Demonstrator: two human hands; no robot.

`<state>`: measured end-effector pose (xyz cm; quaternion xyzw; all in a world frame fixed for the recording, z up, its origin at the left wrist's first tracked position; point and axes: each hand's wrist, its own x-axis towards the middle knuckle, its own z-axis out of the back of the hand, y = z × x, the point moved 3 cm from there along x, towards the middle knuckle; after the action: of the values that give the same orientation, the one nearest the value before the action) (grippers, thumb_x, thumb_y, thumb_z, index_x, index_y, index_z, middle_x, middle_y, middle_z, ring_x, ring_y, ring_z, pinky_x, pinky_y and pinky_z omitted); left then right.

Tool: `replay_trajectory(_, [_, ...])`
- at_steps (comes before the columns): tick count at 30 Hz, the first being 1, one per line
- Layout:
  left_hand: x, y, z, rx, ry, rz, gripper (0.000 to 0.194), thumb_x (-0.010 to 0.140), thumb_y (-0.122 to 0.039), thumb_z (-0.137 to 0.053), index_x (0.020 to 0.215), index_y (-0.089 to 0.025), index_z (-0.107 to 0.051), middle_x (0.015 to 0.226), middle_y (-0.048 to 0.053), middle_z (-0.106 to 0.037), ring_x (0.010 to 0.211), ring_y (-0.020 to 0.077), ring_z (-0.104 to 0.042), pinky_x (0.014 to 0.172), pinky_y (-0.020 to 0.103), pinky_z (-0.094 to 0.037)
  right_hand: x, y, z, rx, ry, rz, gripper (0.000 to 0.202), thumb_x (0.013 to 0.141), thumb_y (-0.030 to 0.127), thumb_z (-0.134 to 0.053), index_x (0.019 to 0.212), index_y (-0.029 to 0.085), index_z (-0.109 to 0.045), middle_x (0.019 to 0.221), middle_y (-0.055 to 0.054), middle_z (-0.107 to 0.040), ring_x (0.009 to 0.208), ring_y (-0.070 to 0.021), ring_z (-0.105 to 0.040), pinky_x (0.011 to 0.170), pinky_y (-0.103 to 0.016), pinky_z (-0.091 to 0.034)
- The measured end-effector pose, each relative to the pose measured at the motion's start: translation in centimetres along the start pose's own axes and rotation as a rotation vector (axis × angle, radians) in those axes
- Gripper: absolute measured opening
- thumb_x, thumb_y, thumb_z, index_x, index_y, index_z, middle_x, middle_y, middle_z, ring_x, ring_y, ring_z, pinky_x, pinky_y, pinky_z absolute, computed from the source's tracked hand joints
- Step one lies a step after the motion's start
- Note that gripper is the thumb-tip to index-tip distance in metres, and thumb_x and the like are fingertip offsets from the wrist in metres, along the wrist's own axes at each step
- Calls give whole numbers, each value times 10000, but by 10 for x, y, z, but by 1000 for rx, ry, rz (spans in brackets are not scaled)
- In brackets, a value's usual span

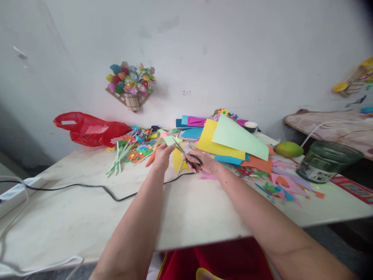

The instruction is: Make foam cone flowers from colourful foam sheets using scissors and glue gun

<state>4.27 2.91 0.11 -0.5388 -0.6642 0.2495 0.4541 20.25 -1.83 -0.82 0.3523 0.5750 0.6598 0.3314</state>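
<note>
My left hand (163, 152) pinches a small piece of light green craft paper (168, 140) above the table's middle. In my right hand (201, 162) is a pair of dark-handled scissors (194, 158), my fingers wrapped round the grips. The blades point up and left and meet the edge of the green piece; whether they are closed on it I cannot tell. Below and between the hands lies a yellow scrap (178, 160). Just right of them rest a large yellow sheet (210, 140) and a pale green sheet (239, 137), which overlaps it.
A red plastic bag (87, 130), light green strips (118, 159) and flower cutouts (135, 156) lie left. A black cord (101, 187) crosses the table. At right are scraps (287, 186), a green mango (289, 149) and a glass jar (328, 163). A flower basket (132, 99) hangs on the wall.
</note>
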Motion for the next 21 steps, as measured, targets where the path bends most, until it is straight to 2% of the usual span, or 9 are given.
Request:
replay_trajectory(7, [8, -7, 7, 41, 50, -49, 176, 597, -226, -752, 761, -186, -703, 845, 42, -717, 952, 213, -636, 919, 317, -435, -3, 1, 10, 51, 83, 27, 496, 738, 605, -601, 930, 151, -553, 623, 17, -560, 421, -79, -505, 307, -165, -262])
replay_trajectory(13, [10, -9, 9, -30, -31, -8, 130, 617, -207, -729, 725, -200, -658, 829, 36, -689, 936, 191, -626, 883, 292, -446, -11, 5, 15, 94, 114, 9, 491, 714, 588, -625, 914, 145, -552, 606, 16, -545, 427, -76, -477, 326, -172, -263])
replay_trajectory(19, [8, -6, 6, 94, 156, 27, 137, 665, -271, -702, 773, -187, -685, 848, 36, -691, 891, 184, -624, 869, 289, -440, -13, 6, 11, 51, 159, -34, 510, 673, 605, -642, 875, 146, -543, 642, -1, -589, 450, -82, -505, 312, -166, -291])
replay_trajectory(21, [7, -5, 7, 104, 146, 55, 160, 638, -256, -725, 774, -183, -684, 829, 38, -693, 892, 199, -629, 868, 301, -441, -12, 4, 12, 43, 152, -37, 509, 677, 608, -641, 872, 148, -542, 648, -6, -600, 450, -85, -515, 307, -165, -307])
